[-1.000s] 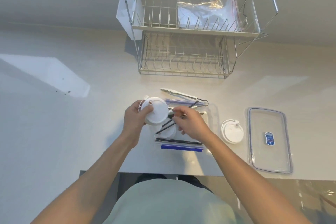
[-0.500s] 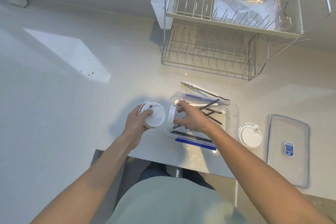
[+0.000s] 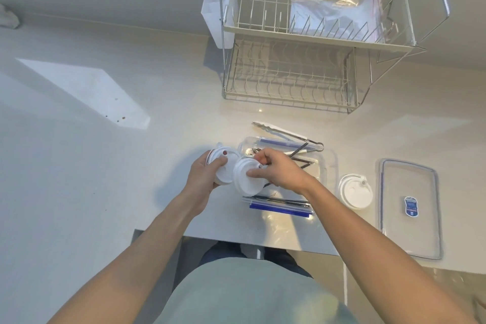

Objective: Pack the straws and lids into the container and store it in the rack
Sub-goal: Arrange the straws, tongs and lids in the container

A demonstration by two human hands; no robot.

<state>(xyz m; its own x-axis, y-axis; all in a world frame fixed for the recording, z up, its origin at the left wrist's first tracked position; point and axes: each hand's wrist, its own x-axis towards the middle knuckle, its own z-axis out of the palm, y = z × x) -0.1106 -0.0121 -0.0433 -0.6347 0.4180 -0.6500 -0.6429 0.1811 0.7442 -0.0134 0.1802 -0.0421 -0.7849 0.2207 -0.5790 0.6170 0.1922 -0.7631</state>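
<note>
A clear plastic container [image 3: 319,166] with blue clips sits near the counter's front edge, with dark straws [image 3: 299,160] lying in it. My left hand [image 3: 203,175] grips a white cup lid [image 3: 223,168] just left of the container. My right hand [image 3: 278,169] holds a second white lid [image 3: 246,176] over the container's left end, close beside the first. Another white lid [image 3: 355,191] lies on the counter to the right. The container's clear cover [image 3: 410,208] lies flat at far right. The two-tier wire rack [image 3: 294,66] stands behind.
Metal tongs [image 3: 286,134] rest across the container's far edge. A clear plastic bag [image 3: 336,16] lies on the rack's upper tier, and a white holder [image 3: 218,8] hangs on its left side. The counter's front edge runs just below the container.
My right hand left the straws inside the container and now holds a white lid at its left end. My left hand stayed beside the container with its lid.
</note>
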